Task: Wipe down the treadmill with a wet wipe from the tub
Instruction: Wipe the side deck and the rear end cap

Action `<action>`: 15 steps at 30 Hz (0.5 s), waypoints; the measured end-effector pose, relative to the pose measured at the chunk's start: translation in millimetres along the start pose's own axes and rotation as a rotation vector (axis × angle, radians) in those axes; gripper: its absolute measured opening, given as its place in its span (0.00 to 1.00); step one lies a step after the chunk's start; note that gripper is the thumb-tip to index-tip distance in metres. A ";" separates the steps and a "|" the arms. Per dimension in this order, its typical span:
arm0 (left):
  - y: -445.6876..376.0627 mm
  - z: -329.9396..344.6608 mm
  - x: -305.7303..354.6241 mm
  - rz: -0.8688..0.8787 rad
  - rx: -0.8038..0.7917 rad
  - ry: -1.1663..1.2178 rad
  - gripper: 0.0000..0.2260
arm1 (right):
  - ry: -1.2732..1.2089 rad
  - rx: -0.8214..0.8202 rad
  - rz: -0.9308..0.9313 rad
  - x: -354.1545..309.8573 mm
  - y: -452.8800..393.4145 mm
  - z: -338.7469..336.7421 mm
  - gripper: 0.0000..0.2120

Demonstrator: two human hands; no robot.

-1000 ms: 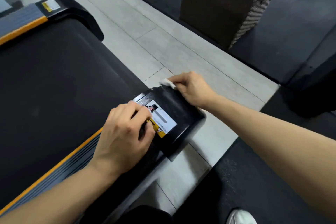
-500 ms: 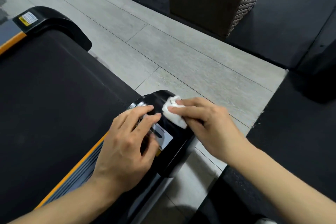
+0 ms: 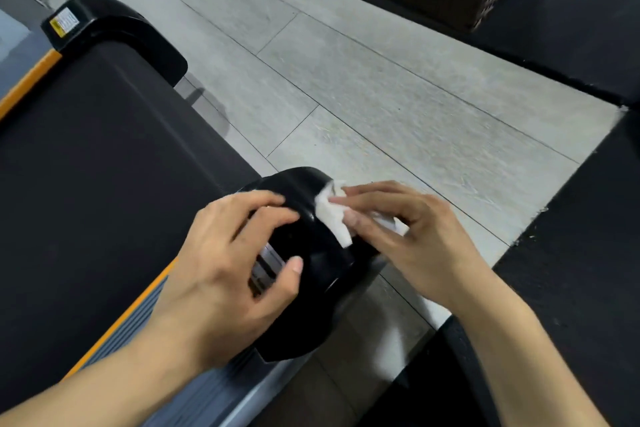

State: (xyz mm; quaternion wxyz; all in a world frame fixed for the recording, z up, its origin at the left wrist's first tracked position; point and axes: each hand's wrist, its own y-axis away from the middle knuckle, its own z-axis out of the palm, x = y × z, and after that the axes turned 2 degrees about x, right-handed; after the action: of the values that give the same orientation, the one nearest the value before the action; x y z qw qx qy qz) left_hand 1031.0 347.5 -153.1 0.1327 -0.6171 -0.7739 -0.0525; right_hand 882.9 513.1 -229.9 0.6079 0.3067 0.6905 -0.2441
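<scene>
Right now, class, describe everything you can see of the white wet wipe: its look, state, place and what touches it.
The wet wipe is a small, crumpled white sheet, soft and thin-looking. It lies pressed against the glossy black end cap at the treadmill's near corner, under the fingertips of the right hand, with part tucked beneath that palm. The left hand rests on the cap beside it, apparently not touching it.

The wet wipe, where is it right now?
In the head view, the wet wipe sits lower centre, pressed under the right hand against the treadmill's black end cap, beside the left hand.
</scene>
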 end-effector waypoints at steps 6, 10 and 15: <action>-11.5 14.2 3.6 0.104 -0.119 -0.013 0.19 | -0.056 -0.135 0.139 17.1 -39.7 -6.0 0.09; -12.6 15.5 7.4 0.085 -0.085 -0.007 0.18 | -0.200 -0.099 0.047 36.9 -1.6 -27.9 0.12; -13.6 13.6 9.2 0.077 -0.103 -0.030 0.19 | -0.205 -0.178 0.065 31.3 -46.6 -3.1 0.12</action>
State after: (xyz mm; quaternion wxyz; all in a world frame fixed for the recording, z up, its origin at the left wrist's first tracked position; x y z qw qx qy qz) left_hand 1014.1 356.2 -162.6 0.0910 -0.6532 -0.7476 -0.0780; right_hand 844.9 487.0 -262.0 0.7078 0.2472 0.6333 -0.1920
